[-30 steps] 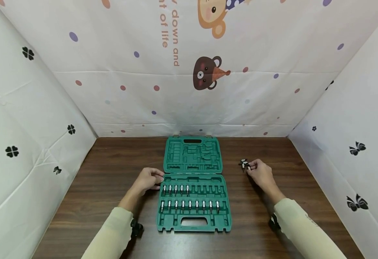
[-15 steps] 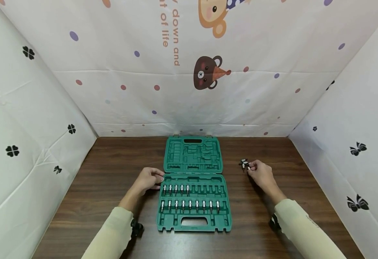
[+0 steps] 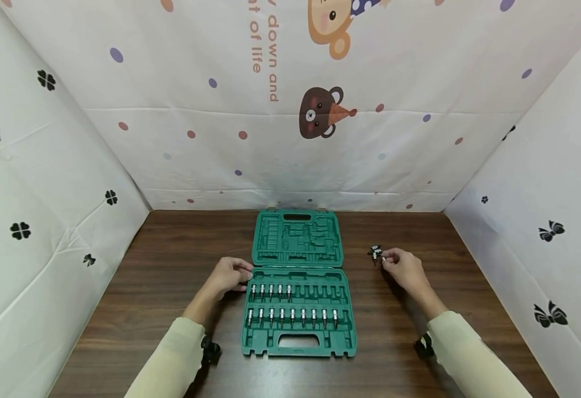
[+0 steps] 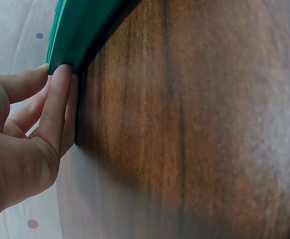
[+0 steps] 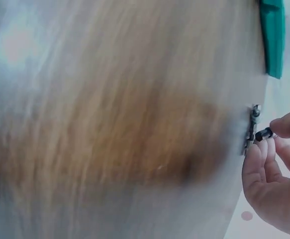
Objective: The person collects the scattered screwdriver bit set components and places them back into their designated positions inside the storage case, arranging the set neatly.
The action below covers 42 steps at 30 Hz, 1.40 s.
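Observation:
A green plastic case [image 3: 320,301] lies open on the brown wood table, its lid folded back toward the wall. My left hand [image 3: 228,275] holds the case's left edge near the hinge, thumb and forefinger at the corner in the left wrist view. Silver bit sockets stand in two rows in the case; the upper row's right-hand slots are bare. To the right of the case, my right hand [image 3: 406,270] pinches one bit socket [image 5: 264,134], its dark end showing between thumb and fingers. Just beside these fingertips lies a small cluster of bit sockets [image 3: 375,250].
The molded lid [image 3: 297,237] reaches close to the back wall cloth [image 3: 290,166]. Patterned cloth also borders the table [image 3: 161,331] on the left and right. Bare wood lies between the case and the right hand.
My right hand has drawn slightly to the right, away from the cluster, with a bit socket in its fingertips. The left hand stays at the case, and the head view has shifted a little.

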### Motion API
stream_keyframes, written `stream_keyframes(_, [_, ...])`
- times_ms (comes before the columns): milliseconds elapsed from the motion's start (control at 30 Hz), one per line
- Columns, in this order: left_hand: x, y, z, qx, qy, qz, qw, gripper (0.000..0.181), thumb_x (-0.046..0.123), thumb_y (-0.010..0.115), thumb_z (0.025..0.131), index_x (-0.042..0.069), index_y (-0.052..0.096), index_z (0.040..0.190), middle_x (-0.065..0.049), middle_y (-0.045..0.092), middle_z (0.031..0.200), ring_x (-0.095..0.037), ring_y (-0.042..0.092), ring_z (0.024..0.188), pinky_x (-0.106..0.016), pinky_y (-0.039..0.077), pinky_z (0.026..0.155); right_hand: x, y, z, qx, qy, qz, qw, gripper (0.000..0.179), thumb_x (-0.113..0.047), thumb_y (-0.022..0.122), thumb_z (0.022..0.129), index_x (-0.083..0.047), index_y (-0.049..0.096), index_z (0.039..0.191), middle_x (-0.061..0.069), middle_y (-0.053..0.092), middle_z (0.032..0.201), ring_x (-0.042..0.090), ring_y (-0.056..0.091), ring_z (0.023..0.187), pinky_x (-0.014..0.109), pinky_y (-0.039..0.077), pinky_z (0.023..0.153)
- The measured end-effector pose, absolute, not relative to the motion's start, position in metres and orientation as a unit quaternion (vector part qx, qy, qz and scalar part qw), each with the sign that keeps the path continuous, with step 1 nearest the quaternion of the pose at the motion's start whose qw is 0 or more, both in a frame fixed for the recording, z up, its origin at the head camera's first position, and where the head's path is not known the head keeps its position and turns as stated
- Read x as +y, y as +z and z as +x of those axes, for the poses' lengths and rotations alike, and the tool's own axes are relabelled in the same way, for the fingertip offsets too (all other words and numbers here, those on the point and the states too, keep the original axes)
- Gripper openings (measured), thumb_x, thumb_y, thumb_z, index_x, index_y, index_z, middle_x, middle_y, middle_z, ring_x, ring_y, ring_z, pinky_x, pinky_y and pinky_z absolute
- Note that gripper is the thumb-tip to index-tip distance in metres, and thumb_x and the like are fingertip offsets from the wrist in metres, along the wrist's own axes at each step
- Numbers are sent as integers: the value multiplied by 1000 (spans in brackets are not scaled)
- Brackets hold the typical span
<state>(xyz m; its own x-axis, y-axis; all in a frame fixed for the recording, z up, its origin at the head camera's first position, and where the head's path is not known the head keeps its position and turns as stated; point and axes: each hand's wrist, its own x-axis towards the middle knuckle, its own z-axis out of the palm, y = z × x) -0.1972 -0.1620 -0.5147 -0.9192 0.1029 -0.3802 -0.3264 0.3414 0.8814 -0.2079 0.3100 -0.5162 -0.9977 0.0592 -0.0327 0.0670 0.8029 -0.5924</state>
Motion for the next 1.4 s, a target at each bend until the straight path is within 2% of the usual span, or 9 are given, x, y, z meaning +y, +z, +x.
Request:
stream_keyframes(233, [-161,-514,-199,798,569,-72,185,19,-1,64,99,-3,71,117,-16,70,103,-20,69,84,-35,64,69,302,-506,-203,937,-349,11,18,20,-16,65,101,-5,70,117,12,70,104,19,61,83,30,49,67])
stream_keyframes(500, [-161,-512,-199,802,564,-74,182,19,-2,64,99,-3,71,117,-16,70,104,-20,69,85,-36,64,70,283,-493,-198,923,-381,-21,46,23,-15,66,101,-3,69,119,15,70,112,27,65,100,32,52,74])
stream_keyframes(767, [-161,-511,-197,803,563,-70,183,19,-1,64,99,-3,71,117,-17,70,104,-22,69,87,-37,64,70,264,-486,-195,904,-417,-63,70,22,-12,66,100,0,67,118,11,67,104,19,61,88,28,54,69])
stream_keyframes(900, [-162,-513,-197,801,565,-74,184,18,0,65,99,-2,71,116,-17,70,105,-22,69,88,-36,64,70,253,-483,-191,893,-437,-80,78,23,-12,66,100,-1,69,119,10,67,104,18,61,87,27,55,70])
stream_keyframes(1000, [-161,-514,-196,800,567,-73,183,19,0,65,99,-2,71,116,-17,69,105,-23,69,89,-36,64,70,245,-479,-188,886,-449,-86,81,21,-11,66,100,-2,70,118,10,68,104,17,63,88,30,56,71])
stream_keyframes(1233, [-160,-515,-196,799,568,-80,181,18,-1,65,99,-1,72,115,-16,70,105,-22,69,88,-37,64,71,227,-478,-185,860,-491,-97,102,20,-11,68,99,-1,69,117,13,69,103,22,66,90,47,60,77])
stream_keyframes(1400, [-160,-515,-195,798,570,-78,181,18,-1,65,99,-1,72,116,-16,69,104,-22,69,87,-36,64,70,215,-481,-185,847,-503,-120,118,22,-12,69,100,0,68,117,14,70,104,24,68,94,45,61,79])
